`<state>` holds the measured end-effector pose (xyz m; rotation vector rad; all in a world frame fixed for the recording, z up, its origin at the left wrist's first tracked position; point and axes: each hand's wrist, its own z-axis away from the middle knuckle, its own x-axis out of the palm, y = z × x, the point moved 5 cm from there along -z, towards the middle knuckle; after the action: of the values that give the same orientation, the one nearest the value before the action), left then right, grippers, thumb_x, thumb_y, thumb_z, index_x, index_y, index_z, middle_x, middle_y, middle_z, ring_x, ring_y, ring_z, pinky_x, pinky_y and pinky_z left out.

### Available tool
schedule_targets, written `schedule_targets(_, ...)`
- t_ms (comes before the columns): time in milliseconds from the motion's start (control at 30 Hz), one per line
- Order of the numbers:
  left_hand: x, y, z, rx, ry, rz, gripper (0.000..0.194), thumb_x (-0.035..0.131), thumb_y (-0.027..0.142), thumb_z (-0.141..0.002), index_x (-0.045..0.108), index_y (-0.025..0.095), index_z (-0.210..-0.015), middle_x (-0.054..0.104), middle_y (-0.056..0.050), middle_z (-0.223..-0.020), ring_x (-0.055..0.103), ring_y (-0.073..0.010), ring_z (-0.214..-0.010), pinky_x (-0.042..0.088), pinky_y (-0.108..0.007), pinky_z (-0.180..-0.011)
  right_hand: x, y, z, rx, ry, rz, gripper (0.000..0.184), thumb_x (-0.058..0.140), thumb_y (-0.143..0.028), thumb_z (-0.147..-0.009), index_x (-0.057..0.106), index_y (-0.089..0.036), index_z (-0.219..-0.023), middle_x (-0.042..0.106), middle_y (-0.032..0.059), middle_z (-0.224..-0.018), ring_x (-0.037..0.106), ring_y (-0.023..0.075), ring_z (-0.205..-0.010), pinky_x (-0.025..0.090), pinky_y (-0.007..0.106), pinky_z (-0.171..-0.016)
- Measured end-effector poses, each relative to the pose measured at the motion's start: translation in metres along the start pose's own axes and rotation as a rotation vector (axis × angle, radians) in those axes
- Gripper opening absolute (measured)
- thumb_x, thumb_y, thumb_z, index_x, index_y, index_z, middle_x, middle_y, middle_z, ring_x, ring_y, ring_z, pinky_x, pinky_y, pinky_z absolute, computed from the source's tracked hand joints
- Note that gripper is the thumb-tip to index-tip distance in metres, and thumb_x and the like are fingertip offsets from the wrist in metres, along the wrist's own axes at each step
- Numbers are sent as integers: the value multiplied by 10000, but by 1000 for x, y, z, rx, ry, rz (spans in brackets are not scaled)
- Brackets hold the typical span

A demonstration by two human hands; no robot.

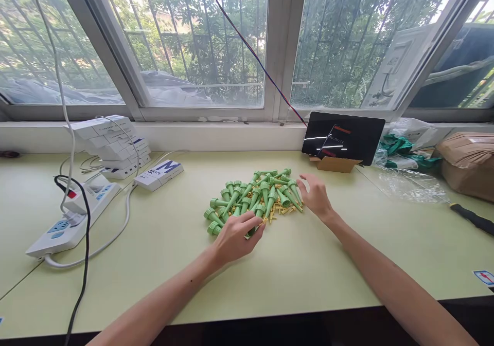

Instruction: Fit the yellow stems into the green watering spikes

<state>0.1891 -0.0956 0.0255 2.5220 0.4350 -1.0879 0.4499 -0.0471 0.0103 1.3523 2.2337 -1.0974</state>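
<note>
Our left hand (237,237) curls at cones (271,198), grip we can't tell; right hand (314,194) loose, empty. Careless nudge: cones may roll, scattering bits (285,211).

Your bare forearms (165,297) slant forward and inward; your left grip (235,237) is palm-down and half curled, while your right grip (315,196), loosely bent, lies farther forward.
</note>
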Motion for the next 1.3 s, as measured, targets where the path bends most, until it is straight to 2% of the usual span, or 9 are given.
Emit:
schedule_targets(100, -1, -3, -1, -31, 29, 17, 158, 496, 215, -933, 625, 177, -850, 508, 6, -673, 432, -85, -527, 318, -214, -502, -2, -30, 8, -81, 10, -76, 330, 418, -390, -987, 628, -164, -1106, 680, 140, -1048, 611, 290, -1016, 499, 455, -890)
schedule_targets(200, -1, -6, -1, -76, 52, 42, 149, 500, 230, -939, 633, 180, -895, 537, -10, -709, 485, -94, -577, 360, -202, -535, -2, -66, 22, -167, -48, -206, 266, 429, -348, -993, 600, -211, -1143, 665, 116, -1062, 609, 270, -1031, 512, 436, -882)
schedule_targets(333, -1, -8, -1, -100, 55, 63, 145, 506, 230, -941, 632, 177, -892, 525, -13, -719, 471, -100, -587, 374, -203, -548, 5, -111, 44, -318, -224, -366, 277, 420, -282, -999, 533, -241, -1249, 646, 114, -1095, 624, 239, -980, 541, 397, -815)
schedule_targets(433, -1, -7, -2, -103, 36, 66, 171, 486, 227, -949, 624, 171, -864, 506, -11, -710, 463, -105, -594, 379, -207, -552, 10, -129, 55, -443, -302, -431, 299, 386, -220, -1006, 508, -243, -1278, 645, 106, -1095, 616, 216, -990, 538, 368, -832)
schedule_targets(833, 3, -10, 1, -119, 54, 82, 127, 498, 216, -949, 617, 179, -924, 452, 16, -696, 416, -102, -585, 345, -218, -540, 11, -123, 54, -483, -256, -430, 274, 376, -147, -995, 553, -221, -1191, 658, 96, -982, 615, 196, -893, 525, 327, -769)
schedule_targets(1133, -3, -9, -2, -112, 92, 122, 98, 520, 198, -946, 615, 180, -930, 532, 11, -722, 469, -97, -599, 385, -209, -570, 7, -126, 53, -516, -217, -499, 316, 400, -102, -978, 531, -220, -1241, 644, 96, -990, 608, 182, -873, 529, 314, -737)
schedule_targets(1300, -4, -10, -2, -135, 91, 130, 100, 530, 207, -945, 622, 180, -918, 558, 5, -739, 490, -98, -605, 388, -211, -576, 4, -128, 52, -519, -233, -525, 277, 439, -96, -964, 532, -225, -1190, 631, 90, -992, 600, 176, -863, 524, 312, -735)
